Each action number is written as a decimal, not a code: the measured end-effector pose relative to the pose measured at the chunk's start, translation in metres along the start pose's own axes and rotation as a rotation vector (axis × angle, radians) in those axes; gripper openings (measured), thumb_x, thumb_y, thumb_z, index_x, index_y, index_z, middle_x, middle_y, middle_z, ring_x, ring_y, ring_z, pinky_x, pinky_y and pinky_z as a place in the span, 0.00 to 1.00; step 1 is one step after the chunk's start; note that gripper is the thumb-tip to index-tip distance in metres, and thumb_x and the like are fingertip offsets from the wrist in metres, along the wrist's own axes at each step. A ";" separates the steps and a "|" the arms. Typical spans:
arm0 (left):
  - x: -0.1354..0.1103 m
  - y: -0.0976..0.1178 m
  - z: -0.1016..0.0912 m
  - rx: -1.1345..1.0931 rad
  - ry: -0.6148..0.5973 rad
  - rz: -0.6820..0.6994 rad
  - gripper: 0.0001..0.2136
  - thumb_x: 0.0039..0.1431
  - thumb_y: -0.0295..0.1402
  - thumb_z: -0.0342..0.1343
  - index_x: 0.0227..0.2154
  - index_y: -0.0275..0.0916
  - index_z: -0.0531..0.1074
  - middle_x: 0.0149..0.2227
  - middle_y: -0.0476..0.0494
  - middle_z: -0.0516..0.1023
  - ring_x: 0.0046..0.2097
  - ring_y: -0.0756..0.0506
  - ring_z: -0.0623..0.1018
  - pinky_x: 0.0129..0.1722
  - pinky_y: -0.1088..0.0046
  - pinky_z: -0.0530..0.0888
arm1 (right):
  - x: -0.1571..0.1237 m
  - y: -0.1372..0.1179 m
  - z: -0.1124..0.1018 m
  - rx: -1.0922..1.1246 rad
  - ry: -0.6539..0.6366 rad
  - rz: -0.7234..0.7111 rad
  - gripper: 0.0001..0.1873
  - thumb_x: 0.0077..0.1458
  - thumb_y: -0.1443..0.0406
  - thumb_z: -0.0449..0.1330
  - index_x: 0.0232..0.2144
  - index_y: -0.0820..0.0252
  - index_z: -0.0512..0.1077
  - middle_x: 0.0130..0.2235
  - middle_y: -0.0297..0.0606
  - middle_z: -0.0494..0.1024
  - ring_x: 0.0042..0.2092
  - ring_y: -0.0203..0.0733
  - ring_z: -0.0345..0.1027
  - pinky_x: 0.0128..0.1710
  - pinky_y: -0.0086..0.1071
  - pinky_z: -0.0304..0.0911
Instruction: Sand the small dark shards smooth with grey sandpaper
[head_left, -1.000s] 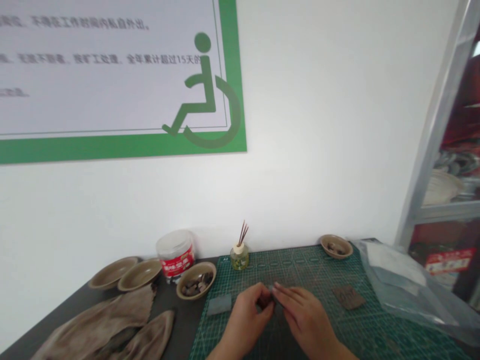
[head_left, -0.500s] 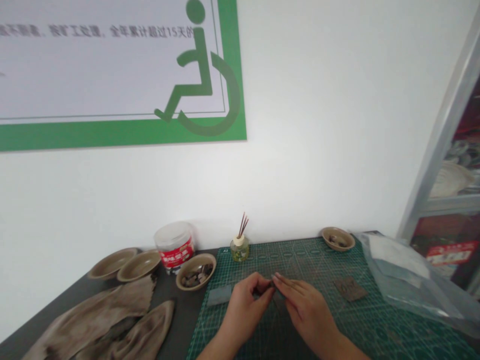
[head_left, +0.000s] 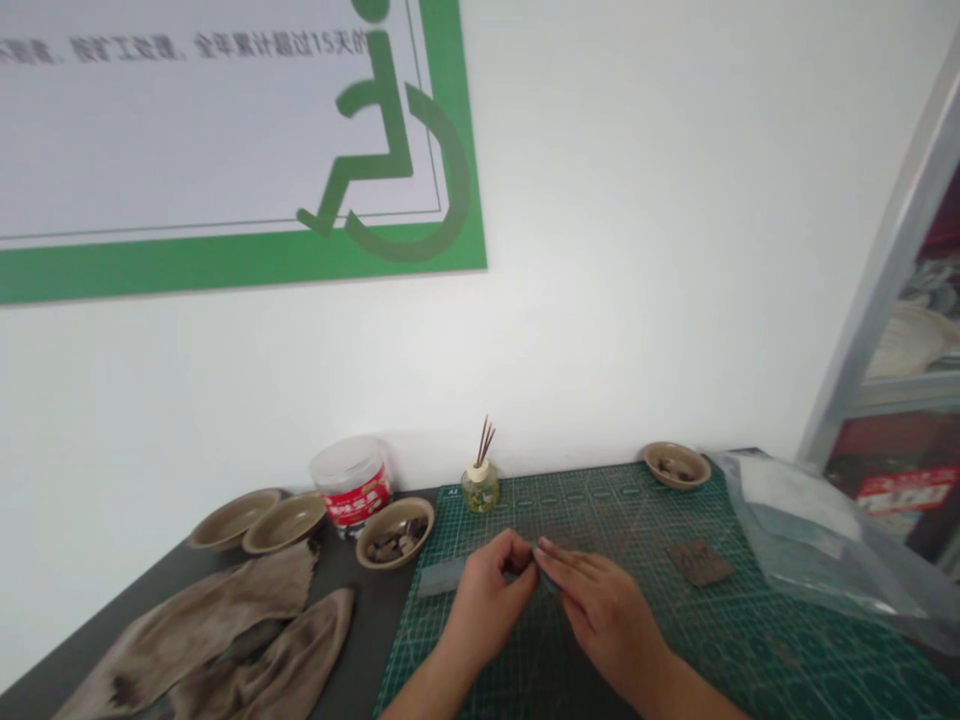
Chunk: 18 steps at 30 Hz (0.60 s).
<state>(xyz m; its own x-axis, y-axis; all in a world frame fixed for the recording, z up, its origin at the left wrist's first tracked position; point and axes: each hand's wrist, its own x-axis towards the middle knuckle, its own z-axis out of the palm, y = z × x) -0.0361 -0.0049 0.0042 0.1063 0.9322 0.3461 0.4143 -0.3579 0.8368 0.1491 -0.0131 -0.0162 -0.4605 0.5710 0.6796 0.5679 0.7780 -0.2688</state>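
Over the green cutting mat (head_left: pixel 525 655), my left hand (head_left: pixel 496 595) and my right hand (head_left: pixel 600 610) meet at the fingertips. The left thumb and index finger are pinched together on something small that the fingers mostly hide. The right fingers lie close together, pressed against a small grey flat piece (head_left: pixel 546 578), like a bit of sandpaper, of which only an edge shows. A grey rectangular sheet (head_left: pixel 440 577) lies on the mat just left of my left hand. To the right of my hands is a brown square patch (head_left: pixel 699 563) with dark marks.
On the left stand a bowl of small dark pieces (head_left: pixel 395 535), two more brown bowls (head_left: pixel 285 522), a clear plastic jar (head_left: pixel 351 485) and a crumpled brown cloth (head_left: pixel 225 610). A reed diffuser (head_left: pixel 480 487) stands behind my hands. Rightward are a small bowl (head_left: pixel 677 467) and a plastic bag (head_left: pixel 817 530).
The camera view has shifted slightly. My hands stay joined at the fingertips; the grey piece under the right fingers has changed its angle and shows differently.
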 end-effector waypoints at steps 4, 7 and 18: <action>0.001 -0.003 0.001 -0.003 0.004 -0.001 0.09 0.56 0.34 0.55 0.23 0.38 0.66 0.24 0.52 0.69 0.28 0.50 0.67 0.30 0.77 0.65 | 0.002 0.003 0.005 -0.030 0.013 0.000 0.34 0.56 0.76 0.48 0.63 0.51 0.58 0.56 0.36 0.73 0.53 0.41 0.71 0.52 0.39 0.69; 0.000 -0.002 0.001 0.015 0.006 0.017 0.09 0.57 0.35 0.54 0.24 0.38 0.66 0.25 0.51 0.69 0.29 0.50 0.68 0.31 0.76 0.65 | 0.001 0.007 0.007 -0.048 0.023 -0.024 0.33 0.57 0.75 0.48 0.63 0.52 0.59 0.56 0.37 0.73 0.53 0.41 0.71 0.51 0.39 0.69; -0.008 0.010 0.013 0.193 0.017 0.023 0.05 0.53 0.28 0.51 0.23 0.39 0.64 0.22 0.55 0.65 0.26 0.51 0.65 0.27 0.76 0.58 | 0.000 0.007 0.001 -0.066 0.025 -0.016 0.29 0.56 0.76 0.48 0.59 0.56 0.66 0.54 0.41 0.75 0.52 0.42 0.72 0.52 0.41 0.68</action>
<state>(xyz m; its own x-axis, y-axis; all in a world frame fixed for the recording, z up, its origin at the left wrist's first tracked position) -0.0211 -0.0148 0.0042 0.1030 0.9223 0.3726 0.5775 -0.3604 0.7326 0.1524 -0.0073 -0.0183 -0.4527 0.5514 0.7007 0.6048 0.7673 -0.2131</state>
